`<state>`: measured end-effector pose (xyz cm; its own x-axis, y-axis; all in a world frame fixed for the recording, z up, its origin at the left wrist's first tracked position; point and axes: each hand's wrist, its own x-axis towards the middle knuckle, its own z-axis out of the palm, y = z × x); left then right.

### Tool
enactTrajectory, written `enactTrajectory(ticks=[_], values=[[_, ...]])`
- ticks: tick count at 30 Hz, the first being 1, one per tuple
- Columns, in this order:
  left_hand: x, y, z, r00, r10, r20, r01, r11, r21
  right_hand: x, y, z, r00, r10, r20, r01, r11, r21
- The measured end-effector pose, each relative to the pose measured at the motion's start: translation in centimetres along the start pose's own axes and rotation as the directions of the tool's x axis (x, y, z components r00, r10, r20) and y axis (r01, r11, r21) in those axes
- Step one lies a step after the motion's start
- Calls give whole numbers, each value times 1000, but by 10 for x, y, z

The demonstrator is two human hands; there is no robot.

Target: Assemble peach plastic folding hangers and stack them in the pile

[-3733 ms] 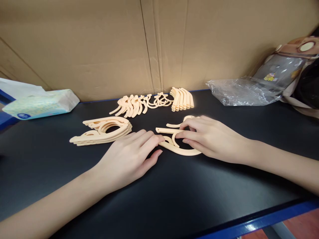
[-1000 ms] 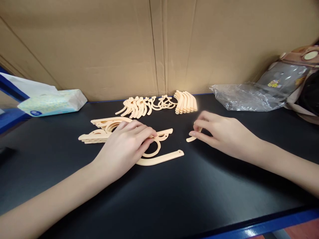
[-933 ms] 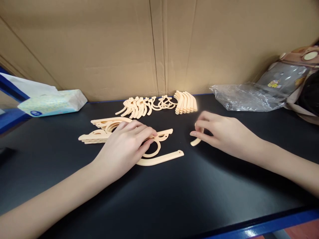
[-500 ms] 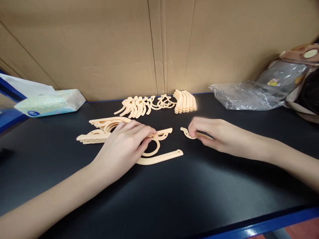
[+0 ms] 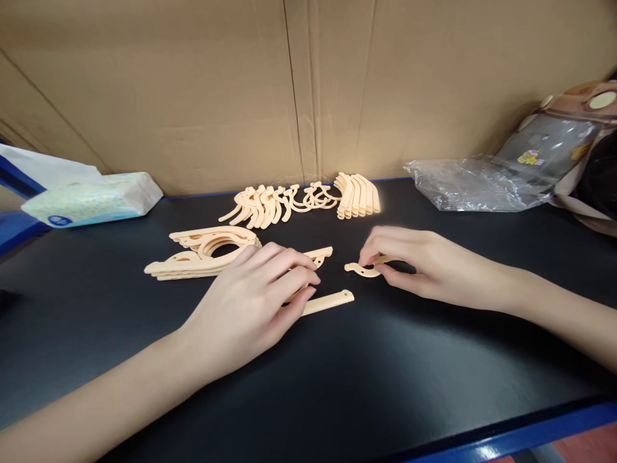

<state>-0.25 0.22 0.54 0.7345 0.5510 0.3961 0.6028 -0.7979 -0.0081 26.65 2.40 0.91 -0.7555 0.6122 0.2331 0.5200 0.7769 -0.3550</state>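
My left hand (image 5: 250, 302) lies over a peach plastic hanger frame (image 5: 328, 299) on the black table (image 5: 337, 386), fingers curled down on it and hiding most of it. Two ends of the frame stick out to the right of my fingers. My right hand (image 5: 414, 263) pinches a small curved peach hook piece (image 5: 359, 269), whose tip points left toward the frame and rests at table height. A stack of finished hangers (image 5: 197, 254) sits just left of my left hand.
Rows of loose peach parts (image 5: 299, 198) lie along the back by the cardboard wall (image 5: 241, 90). A tissue pack (image 5: 87, 199) is at the far left. A crumpled clear plastic bag (image 5: 477, 183) and a bag are at the right. The blue table edge (image 5: 506, 434) runs in front.
My right hand picked up a hook piece and carried it left toward the frame. My left hand slid right along the frame, now covering its ring.
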Motion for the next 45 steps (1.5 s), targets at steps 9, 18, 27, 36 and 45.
enactTrajectory(ticks=[9, 18, 27, 36, 45], values=[[-4, -1, 9, 995, 59, 84, -54, 997, -57, -1, 6, 5, 997, 5, -74, -25, 958, -284], [-6, 0, 12, 986, 60, 156, -37, 988, -147, 3, 0, 10, 995, 37, -97, -60, 967, -247], [-5, 1, 11, 987, 11, 160, 29, 970, -240, 1, -3, 13, 983, 35, -179, -64, 985, -158], [-4, 3, 10, 980, -17, 197, 68, 964, -256, 0, -18, 10, 987, 147, -60, -148, 989, -12], [-4, 5, 11, 978, -38, 204, 94, 958, -271, 5, -21, 11, 993, 118, 29, -122, 964, 237]])
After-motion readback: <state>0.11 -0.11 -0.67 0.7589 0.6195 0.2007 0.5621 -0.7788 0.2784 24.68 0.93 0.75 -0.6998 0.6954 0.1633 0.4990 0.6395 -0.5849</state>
